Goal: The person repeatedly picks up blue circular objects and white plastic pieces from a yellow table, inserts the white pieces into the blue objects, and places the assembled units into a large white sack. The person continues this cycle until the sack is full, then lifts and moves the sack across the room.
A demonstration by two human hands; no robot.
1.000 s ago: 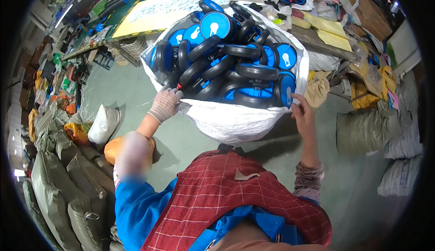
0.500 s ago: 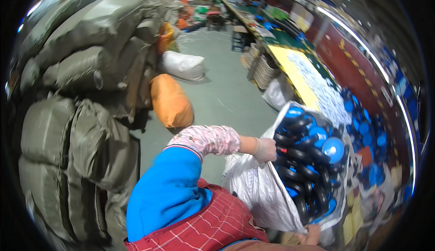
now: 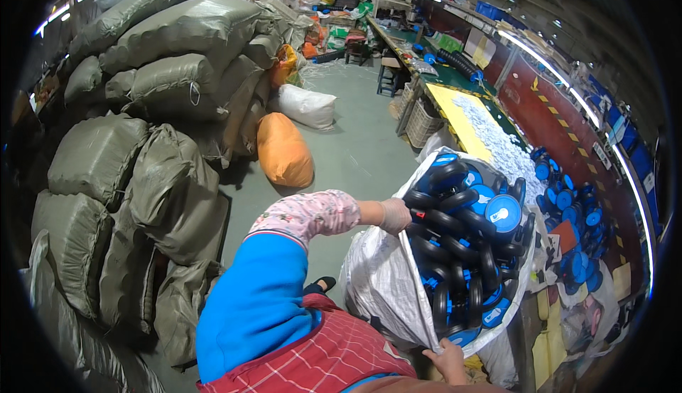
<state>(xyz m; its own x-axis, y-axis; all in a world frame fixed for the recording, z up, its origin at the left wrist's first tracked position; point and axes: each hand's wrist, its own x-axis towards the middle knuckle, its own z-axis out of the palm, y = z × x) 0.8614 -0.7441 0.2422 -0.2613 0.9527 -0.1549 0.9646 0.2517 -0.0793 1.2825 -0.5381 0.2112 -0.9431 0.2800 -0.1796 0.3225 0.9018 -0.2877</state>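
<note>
A big white woven sack (image 3: 376, 276) stands open in front of me on the right, filled to the rim with black wheels that have blue hubs (image 3: 503, 213). My left hand (image 3: 396, 215), in a pale thin glove, is closed on the sack's left rim. At the near rim, low in the view, my right hand (image 3: 447, 361) holds the sack's edge; its wrist is partly cut off by the sleeve. The bottom of the sack and the lower wheels are hidden.
Stuffed grey-green sacks (image 3: 177, 31) are piled high on the left. An orange sack (image 3: 284, 150) and a white sack (image 3: 305, 106) lie on the floor ahead. A long workbench (image 3: 444, 102) with white pieces runs along the right, near more blue-and-black wheels (image 3: 579, 212).
The sack and both hands sit a little further left in the view, and more of the wheels shows. Both hands keep their hold on the rim.
</note>
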